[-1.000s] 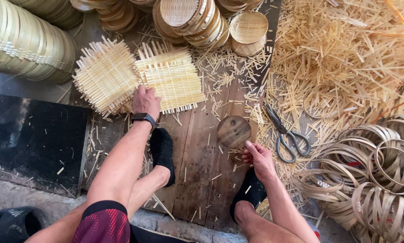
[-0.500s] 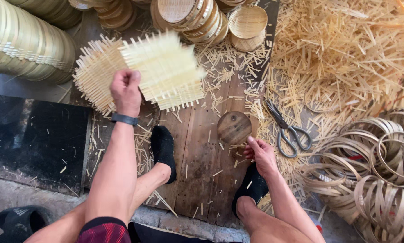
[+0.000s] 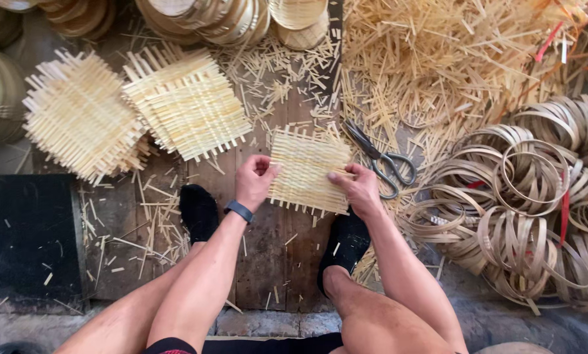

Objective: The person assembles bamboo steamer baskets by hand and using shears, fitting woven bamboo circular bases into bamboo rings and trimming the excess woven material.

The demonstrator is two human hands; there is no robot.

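Both hands now grip a woven mat [image 3: 309, 172], the left hand [image 3: 253, 181] and right hand [image 3: 356, 189] pinching opposite edges, where earlier the left reached toward the mat stack [image 3: 137, 108] and the right touched a round disc.

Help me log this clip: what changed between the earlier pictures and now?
The left hand lifted one woven mat off the stacks and brought it in front; the right hand left the round wooden disc and gripped the mat's other edge. The scissors, mat stacks and bamboo hoops stayed put.
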